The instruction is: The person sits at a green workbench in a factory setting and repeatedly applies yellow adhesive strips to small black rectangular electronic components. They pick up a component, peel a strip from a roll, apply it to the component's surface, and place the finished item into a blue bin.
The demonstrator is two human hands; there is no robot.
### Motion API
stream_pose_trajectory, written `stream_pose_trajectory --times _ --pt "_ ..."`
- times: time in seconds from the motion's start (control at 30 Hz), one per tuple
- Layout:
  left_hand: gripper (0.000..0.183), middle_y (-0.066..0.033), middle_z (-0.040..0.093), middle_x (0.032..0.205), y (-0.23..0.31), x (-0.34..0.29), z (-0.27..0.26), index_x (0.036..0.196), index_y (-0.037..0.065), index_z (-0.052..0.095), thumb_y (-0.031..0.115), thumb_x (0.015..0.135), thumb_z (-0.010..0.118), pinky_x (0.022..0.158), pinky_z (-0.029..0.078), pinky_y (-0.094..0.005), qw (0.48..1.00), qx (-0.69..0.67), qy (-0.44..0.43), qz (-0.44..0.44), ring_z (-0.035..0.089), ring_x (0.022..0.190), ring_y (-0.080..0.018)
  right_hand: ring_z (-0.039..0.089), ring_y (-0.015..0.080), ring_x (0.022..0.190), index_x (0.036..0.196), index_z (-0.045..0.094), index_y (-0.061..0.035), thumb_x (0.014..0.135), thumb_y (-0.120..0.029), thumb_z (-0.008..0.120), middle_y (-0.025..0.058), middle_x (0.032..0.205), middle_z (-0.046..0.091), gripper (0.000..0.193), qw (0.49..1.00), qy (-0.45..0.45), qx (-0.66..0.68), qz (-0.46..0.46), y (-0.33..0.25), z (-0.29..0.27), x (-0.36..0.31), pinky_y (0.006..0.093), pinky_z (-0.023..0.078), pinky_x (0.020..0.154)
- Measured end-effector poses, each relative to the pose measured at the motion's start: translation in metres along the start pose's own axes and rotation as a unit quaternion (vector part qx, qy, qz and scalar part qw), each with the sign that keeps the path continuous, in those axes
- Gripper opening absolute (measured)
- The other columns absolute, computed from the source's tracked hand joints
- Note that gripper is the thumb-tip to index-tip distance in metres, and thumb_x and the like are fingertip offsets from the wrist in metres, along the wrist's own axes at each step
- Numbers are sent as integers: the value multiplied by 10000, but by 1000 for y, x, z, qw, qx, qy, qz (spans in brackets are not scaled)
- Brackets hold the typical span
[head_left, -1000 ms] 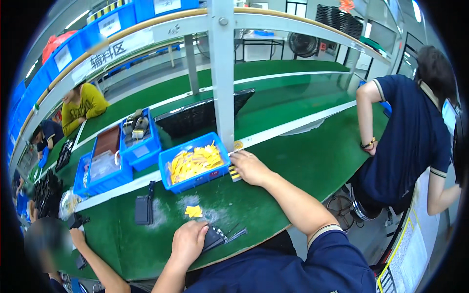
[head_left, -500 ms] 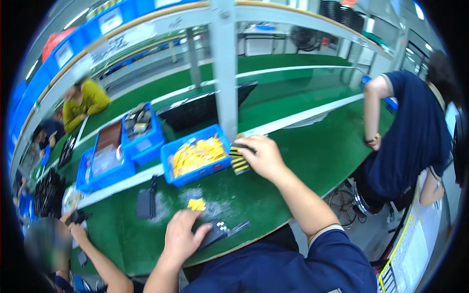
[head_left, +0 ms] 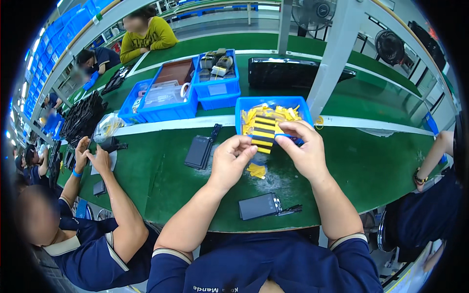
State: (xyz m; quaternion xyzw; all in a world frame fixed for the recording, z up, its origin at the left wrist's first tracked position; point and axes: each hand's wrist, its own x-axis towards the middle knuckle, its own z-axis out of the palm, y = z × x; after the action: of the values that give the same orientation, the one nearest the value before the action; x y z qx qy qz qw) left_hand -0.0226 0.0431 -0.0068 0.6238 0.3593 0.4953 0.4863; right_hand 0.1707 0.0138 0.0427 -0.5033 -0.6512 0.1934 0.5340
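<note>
The left hand (head_left: 228,165) and right hand (head_left: 307,151) are closed in a pinch on opposite edges of a black-and-yellow striped sheet (head_left: 264,131), which overlaps a blue bin (head_left: 254,100) of yellow strips (head_left: 291,113) in this view. On the green table (head_left: 371,161), yellow scraps (head_left: 256,170) lie between a dark stack (head_left: 199,152) and a flat black case (head_left: 257,205).
</note>
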Motion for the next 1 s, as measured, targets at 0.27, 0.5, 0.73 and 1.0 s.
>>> stream_pose_trajectory --times 0.27,0.5,0.73,1.0 --pt "237 -2 581 801 6 -5 8 1077 11 534 36 870 647 665 466 -199 987 -111 -106 -48 558 729 -61 554 60 674 936 691 -14 808 -106 730 12 799 660 163 912 -149 303 231 31 6 -12 212 437 620" --pt "167 -28 601 762 -15 2 7 942 8 605 82 823 698 612 473 -235 980 141 -108 -85 567 660 -82 518 48 571 920 667 -11 822 -119 720 16 757 642 156 923 -1 312 225 35 -1 -9 192 424 529" --pt "209 -96 586 817 -17 -1 8 898 33 623 78 724 731 663 494 -347 897 428 -86 66 612 740 -254 537 43 591 861 668 6 824 -135 728 8 702 625 158 950 -5 235 206 28 4 -13 187 419 524" --pt "347 -122 601 836 33 -7 10 857 35 614 294 692 777 712 495 -400 894 381 -224 73 612 805 -307 580 63 677 948 680 18 841 -108 700 20 789 645 167 960 -14 222 171 23 -4 -15 195 462 586"
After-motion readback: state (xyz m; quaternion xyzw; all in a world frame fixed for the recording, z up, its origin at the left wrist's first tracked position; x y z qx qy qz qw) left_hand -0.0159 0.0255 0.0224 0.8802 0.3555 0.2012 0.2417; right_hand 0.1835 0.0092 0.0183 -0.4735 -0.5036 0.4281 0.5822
